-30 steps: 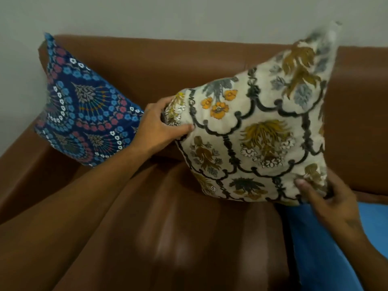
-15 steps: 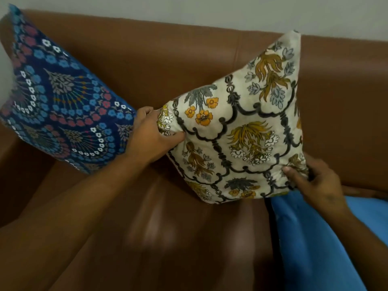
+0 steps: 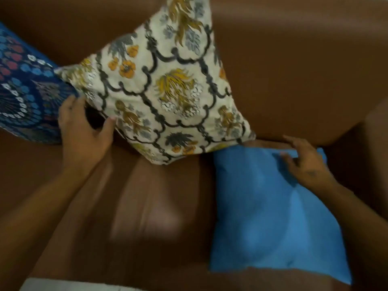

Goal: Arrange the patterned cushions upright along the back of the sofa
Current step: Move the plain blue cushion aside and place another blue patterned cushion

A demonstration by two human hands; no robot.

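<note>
A cream cushion [image 3: 168, 87] with yellow flowers and dark scalloped lines leans on one corner against the brown sofa back [image 3: 294, 59]. A dark blue patterned cushion [image 3: 25, 95] stands to its left, its edge touching the cream one. My left hand [image 3: 84, 131] hovers open at the cream cushion's lower left edge, thumb tip near the fabric. My right hand [image 3: 304, 158] is spread open over the top of a plain blue cushion [image 3: 268, 217] lying flat on the seat, holding nothing.
The brown leather seat [image 3: 151, 206] stretches between my forearms. The sofa's right armrest [image 3: 375, 131] rises at the right edge. A pale strip of floor [image 3: 63, 285] shows at the bottom left.
Both hands have let go of the cream cushion, which now rests against the sofa back. My right hand moved right over the plain blue cushion. The view dropped lower toward the seat.
</note>
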